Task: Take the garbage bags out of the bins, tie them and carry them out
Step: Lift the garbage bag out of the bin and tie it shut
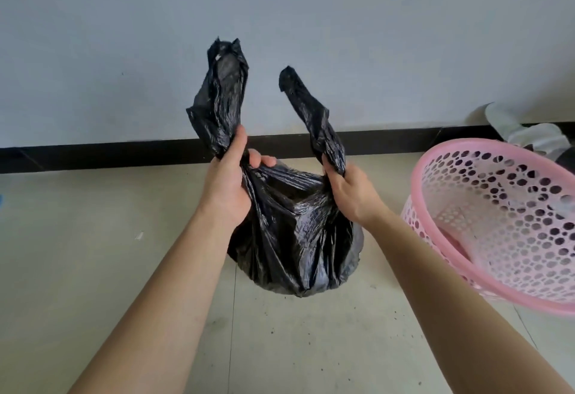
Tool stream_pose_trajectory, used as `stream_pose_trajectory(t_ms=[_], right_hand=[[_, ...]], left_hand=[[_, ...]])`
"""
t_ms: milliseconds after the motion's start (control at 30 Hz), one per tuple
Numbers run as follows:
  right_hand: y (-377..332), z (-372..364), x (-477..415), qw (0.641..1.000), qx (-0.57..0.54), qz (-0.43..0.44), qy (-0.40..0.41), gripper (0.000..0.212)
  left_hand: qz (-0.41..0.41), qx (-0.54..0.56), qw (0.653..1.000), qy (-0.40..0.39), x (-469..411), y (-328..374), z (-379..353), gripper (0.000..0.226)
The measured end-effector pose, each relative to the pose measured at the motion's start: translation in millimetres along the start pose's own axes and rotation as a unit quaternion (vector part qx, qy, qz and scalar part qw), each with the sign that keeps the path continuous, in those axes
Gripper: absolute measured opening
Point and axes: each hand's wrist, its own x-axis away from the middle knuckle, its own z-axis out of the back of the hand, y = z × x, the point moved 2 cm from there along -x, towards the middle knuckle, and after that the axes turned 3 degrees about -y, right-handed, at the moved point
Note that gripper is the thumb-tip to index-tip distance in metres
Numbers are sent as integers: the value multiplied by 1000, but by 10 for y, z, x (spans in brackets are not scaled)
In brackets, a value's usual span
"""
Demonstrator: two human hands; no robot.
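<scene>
The bag point(295, 231) sits between both hands over a pale tiled floor point(93, 253), close to a grey-white wall point(124, 35) with a black skirting point(93, 154); whether its bottom touches the tiles is unclear; the left hand point(230, 182) grips one gathered end, fingers point(261, 160) curled round it; the right hand point(351, 194) pinches the other end, fingers point(333, 175) pressed together; both ends stick up, untied; dark specks dot the floor; a pink perforated bin point(418, 207) tilts just right of the bag.
</scene>
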Motion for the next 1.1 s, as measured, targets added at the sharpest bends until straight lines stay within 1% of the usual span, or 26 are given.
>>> stream_pose_trajectory(t_ms=[67, 133, 200, 267, 333, 400, 467, 533, 600, 633, 700, 767, 800, 833, 867, 900, 933, 967, 1000, 1067, 1100], right_hand=[[60, -38, 16, 999, 29, 0, -15, 40], [88, -60, 51, 999, 48, 0, -22, 38], [84, -78, 74, 997, 67, 14, -29, 38], [52, -90, 90, 995, 82, 39, -30, 37], [9, -99, 97, 993, 87, 63, -49, 35], [-36, -103, 98, 986, 114, 82, -89, 33], [-75, -108, 105, 976, 144, 89, -139, 30], [-109, -107, 98, 967, 159, 79, -182, 28], [-154, -88, 104, 960, 166, 62, -217, 31], [-152, -87, 103, 956, 171, 49, -233, 33], [-135, -92, 98, 948, 187, 30, -255, 41], [-106, -125, 101, 949, 187, 20, -251, 54], [-89, -146, 101, 949, 195, 20, -245, 55], [-85, -163, 109, 945, 213, 26, -245, 52], [-91, -176, 119, 939, 239, 32, -246, 48], [-106, -185, 134, 933, 262, 31, -244, 47], [-111, -193, 138, 933, 271, 31, -236, 48], [-92, -194, 141, 938, 261, 30, -225, 51], [-72, -192, 142, 948, 231, 35, -216, 51], [-38, -170, 173, 966, 105, 41, -232, 42], [-10, -155, 178, 968, 30, 44, -244, 35]], left_hand=[[-3, 33, 999, 31, -53, -26, 129, 31], [4, 54, 997, 53, -73, -43, 245, 30], [21, 15, 998, 49, -54, -74, 313, 32], [46, -37, 998, 34, -29, -103, 362, 29], [90, -35, 995, 3, -20, -100, 438, 24], [138, -33, 988, -54, 8, -51, 476, 9], [166, -96, 977, -97, 23, -14, 505, 3], [183, -204, 952, -137, 56, -13, 478, 12], [189, -288, 919, -191, 123, -14, 401, 15], [188, -305, 910, -210, 155, -13, 375, 16], [182, -321, 901, -227, 194, -22, 366, 17], [166, -344, 890, -251, 232, -47, 346, 16], [156, -350, 887, -255, 247, -64, 317, 16], [143, -355, 890, -248, 260, -75, 272, 15], [129, -357, 898, -221, 280, -74, 207, 13], [120, -353, 910, -180, 285, -65, 164, 21], [123, -340, 924, -126, 275, -51, 148, 42], [131, -310, 939, -77, 262, -30, 154, 57], [137, -279, 949, -54, 255, -12, 166, 58], [150, -232, 959, -59, 264, 20, 205, 37], [151, -212, 963, -72, 266, 20, 227, 32]])
